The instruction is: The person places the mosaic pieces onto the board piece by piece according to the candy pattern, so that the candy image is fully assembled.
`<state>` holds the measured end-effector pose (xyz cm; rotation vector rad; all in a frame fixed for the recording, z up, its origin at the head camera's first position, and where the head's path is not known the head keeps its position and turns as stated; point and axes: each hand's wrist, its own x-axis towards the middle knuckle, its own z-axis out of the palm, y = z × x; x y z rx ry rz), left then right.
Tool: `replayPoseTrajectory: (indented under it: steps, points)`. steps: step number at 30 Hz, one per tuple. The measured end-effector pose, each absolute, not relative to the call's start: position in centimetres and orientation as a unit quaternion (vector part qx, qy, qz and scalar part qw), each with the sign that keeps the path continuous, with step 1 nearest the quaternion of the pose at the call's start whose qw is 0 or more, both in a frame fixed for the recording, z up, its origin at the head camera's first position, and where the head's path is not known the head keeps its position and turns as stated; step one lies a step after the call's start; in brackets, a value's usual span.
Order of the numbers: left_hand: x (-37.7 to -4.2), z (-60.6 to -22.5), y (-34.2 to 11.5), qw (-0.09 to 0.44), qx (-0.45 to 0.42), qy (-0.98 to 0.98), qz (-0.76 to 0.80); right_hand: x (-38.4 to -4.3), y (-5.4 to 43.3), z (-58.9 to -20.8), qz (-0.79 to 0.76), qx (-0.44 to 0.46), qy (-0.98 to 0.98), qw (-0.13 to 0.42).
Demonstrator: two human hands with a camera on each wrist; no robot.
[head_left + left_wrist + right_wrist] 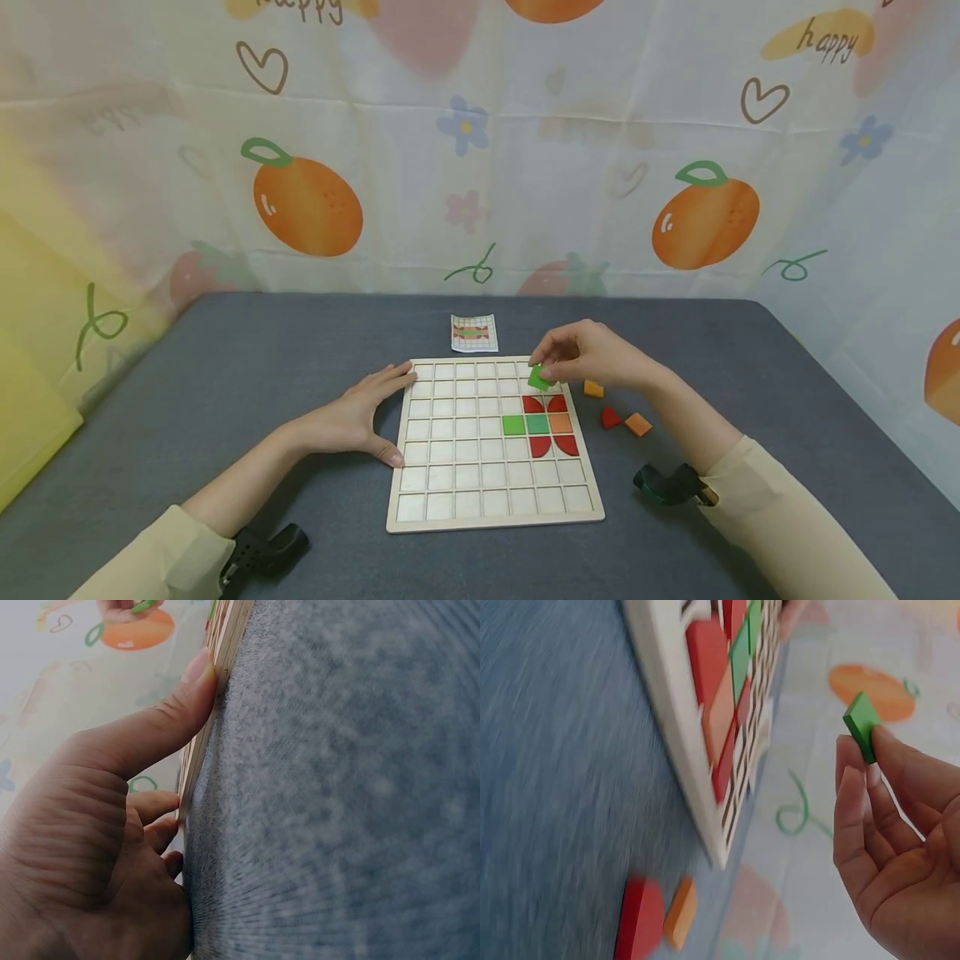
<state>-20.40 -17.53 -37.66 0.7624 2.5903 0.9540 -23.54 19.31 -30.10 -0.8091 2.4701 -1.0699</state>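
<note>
A white grid board (465, 477) with a wooden frame lies on the table. My left hand (352, 417) spreads along its left side, thumb (196, 671) against the edge and fingertips at the far left corner. Between thumb and fingers, my right hand (592, 354) pinches a bright green square tile (863, 724) above the board's far right part. On the board's right side, a light green tile (513, 425), a darker green tile (537, 424) and an orange tile (560, 423) form a row. Several red rounded tiles (540, 447) sit in cells above and below that row.
Right of the board lie a loose red tile (611, 417) and two orange tiles, one farther back (593, 389) and one nearer (638, 424). A small card (474, 333) with a printed grid pattern lies behind the board. A patterned curtain (480, 167) hangs behind the table.
</note>
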Motion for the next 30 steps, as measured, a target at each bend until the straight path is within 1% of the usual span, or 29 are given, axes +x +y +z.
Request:
replayPoseTrajectory:
  steps: [7, 12, 20, 30]
  points:
    - [-20.4, -37.7, -17.6, 0.136, 0.266, 0.895, 0.331, -22.8, 16.2, -30.4, -0.372, -0.294, 0.863, 0.177]
    - [-20.4, -37.6, -17.5, 0.135, 0.269, 0.895, 0.331, -22.7, 14.9, -30.9, -0.370, -0.315, 0.855, 0.184]
    - [-20.3, -37.6, -17.5, 0.134, 0.269, 0.895, 0.329, -22.6, 13.4, -31.4, -0.356, -0.343, 0.850, 0.183]
    - [-20.3, -37.6, -17.5, 0.138, 0.267, 0.894, 0.331, -22.7, 12.7, -32.2, -0.327, -0.340, 0.861, 0.192]
